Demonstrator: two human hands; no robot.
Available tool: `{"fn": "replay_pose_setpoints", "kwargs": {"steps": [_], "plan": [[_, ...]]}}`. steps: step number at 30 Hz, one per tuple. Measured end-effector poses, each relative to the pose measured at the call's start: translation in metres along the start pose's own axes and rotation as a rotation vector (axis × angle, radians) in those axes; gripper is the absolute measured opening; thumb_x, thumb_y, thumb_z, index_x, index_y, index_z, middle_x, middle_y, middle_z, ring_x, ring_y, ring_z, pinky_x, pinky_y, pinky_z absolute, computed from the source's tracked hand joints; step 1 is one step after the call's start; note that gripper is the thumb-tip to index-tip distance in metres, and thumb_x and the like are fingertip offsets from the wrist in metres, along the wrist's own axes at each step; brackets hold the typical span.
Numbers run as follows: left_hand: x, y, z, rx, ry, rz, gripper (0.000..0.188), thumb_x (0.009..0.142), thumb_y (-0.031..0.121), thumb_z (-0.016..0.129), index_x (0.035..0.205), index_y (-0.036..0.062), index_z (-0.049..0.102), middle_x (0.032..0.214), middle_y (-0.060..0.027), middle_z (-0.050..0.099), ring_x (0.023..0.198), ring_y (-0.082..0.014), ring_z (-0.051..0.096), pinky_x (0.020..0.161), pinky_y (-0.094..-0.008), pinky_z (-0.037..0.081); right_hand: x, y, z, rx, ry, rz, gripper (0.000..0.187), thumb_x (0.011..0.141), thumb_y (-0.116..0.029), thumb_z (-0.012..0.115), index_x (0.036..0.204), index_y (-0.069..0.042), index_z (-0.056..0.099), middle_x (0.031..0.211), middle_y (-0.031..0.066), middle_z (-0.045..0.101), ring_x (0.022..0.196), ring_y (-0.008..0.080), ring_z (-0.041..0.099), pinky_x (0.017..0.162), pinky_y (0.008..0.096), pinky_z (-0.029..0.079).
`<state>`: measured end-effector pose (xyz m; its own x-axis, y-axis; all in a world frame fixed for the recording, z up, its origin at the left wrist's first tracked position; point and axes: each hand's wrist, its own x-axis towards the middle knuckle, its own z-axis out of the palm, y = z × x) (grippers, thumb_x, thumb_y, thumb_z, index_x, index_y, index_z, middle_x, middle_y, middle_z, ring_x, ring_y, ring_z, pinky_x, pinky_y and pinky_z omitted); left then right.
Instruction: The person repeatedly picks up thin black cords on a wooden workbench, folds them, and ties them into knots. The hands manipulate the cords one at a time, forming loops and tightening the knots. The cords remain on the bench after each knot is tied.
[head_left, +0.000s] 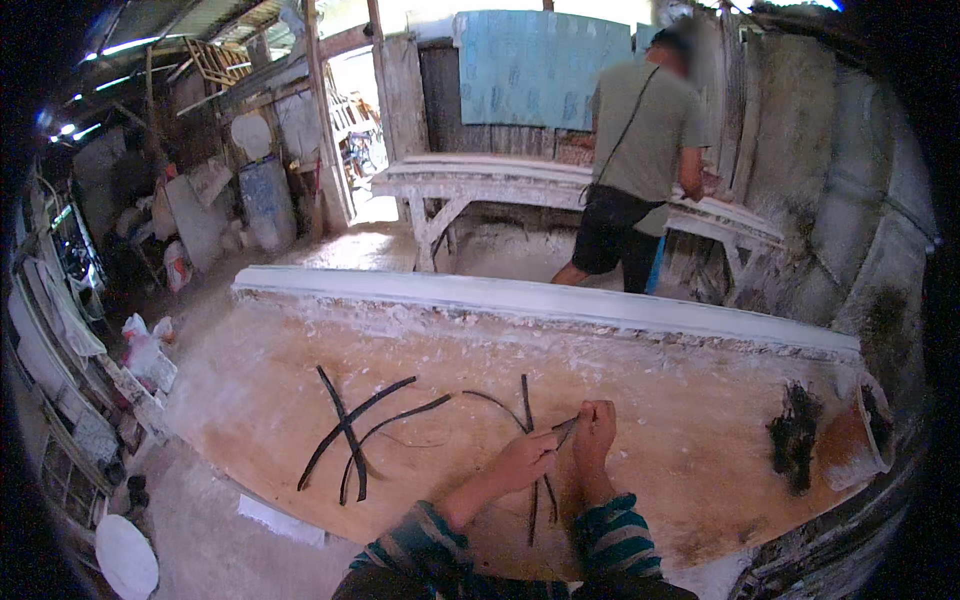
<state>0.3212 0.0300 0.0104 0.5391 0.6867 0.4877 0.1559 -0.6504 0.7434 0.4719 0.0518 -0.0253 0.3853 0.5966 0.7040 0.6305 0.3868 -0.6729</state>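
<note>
A dark strip (566, 430) is pinched by L hand (522, 462) & R hand (594, 432) – mid-table (700, 440), edges well apart.

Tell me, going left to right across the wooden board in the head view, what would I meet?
Crossed dark curved strips → the person's left hand → right hand, pinching a thin dark strip → black fibrous clump → tipped-over plaster-crusted bucket at the board's right end.

Black strips (350, 430) on tan board (650, 400); white moulding (540, 297); teal-striped sleeves (615, 535); blue sheet (540, 65).
</note>
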Motion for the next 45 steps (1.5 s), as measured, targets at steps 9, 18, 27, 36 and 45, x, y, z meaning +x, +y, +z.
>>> {"fn": "replay_pose_setpoints", "kwargs": {"steps": [9,18,27,36,45], "plan": [[-0.002,-0.051,-0.034,-0.24,0.162,-0.281,0.012,0.07,0.008,0.047,0.064,-0.0014,0.042,0.061,-0.0089,0.039,0.058,-0.0189,0.042,0.054,-0.0307,0.034,-0.003,-0.021,0.005,0.086,-0.304,0.339,0.018,0.082,-0.013,0.045,0.07,-0.001,0.05,0.068,0.0169,0.048,0.067,0.0321,0.048,0.062,0.0402,0.037],[-0.018,-0.077,-0.049,-0.422,0.036,-0.406,0.022,0.071,0.019,0.052,0.061,0.0031,0.041,0.059,-0.0068,0.037,0.058,-0.0181,0.039,0.053,-0.0309,0.031,-0.002,-0.029,-0.012,-0.027,-0.475,0.19,0.031,0.087,-0.026,0.046,0.064,-0.004,0.042,0.058,0.0076,0.038,0.052,0.0189,0.036,0.047,0.0305,0.029],[-0.019,-0.079,-0.063,-0.58,-0.068,-0.477,0.04,0.074,0.04,0.051,0.062,0.0048,0.038,0.061,-0.0065,0.036,0.059,-0.0211,0.036,0.054,-0.0338,0.027,0.0,-0.019,-0.017,0.014,-0.753,0.152,0.033,0.087,-0.028,0.043,0.062,-0.006,0.045,0.054,0.0109,0.039,0.051,0.0294,0.039,0.049,0.039,0.03],[-0.004,-0.058,-0.076,-0.582,-0.146,-0.607,0.035,0.073,0.037,0.051,0.065,0.0046,0.039,0.066,-0.0054,0.038,0.063,-0.0198,0.037,0.057,-0.0329,0.029,-0.013,-0.001,-0.028,0.132,-0.759,0.058,0.034,0.087,-0.029,0.045,0.061,-0.008,0.045,0.056,0.0103,0.041,0.055,0.0296,0.042,0.061,0.0392,0.034],[-0.019,-0.04,-0.059,-0.523,0.069,-0.647,0.015,0.068,0.017,0.048,0.061,0.0058,0.04,0.061,0.0001,0.034,0.061,-0.011,0.035,0.055,-0.026,0.029,0.008,-0.063,-0.023,0.048,-0.612,0.299,0.036,0.088,-0.028,0.042,0.062,-0.002,0.044,0.059,0.0115,0.04,0.055,0.0253,0.04,0.051,0.0376,0.03]]}}
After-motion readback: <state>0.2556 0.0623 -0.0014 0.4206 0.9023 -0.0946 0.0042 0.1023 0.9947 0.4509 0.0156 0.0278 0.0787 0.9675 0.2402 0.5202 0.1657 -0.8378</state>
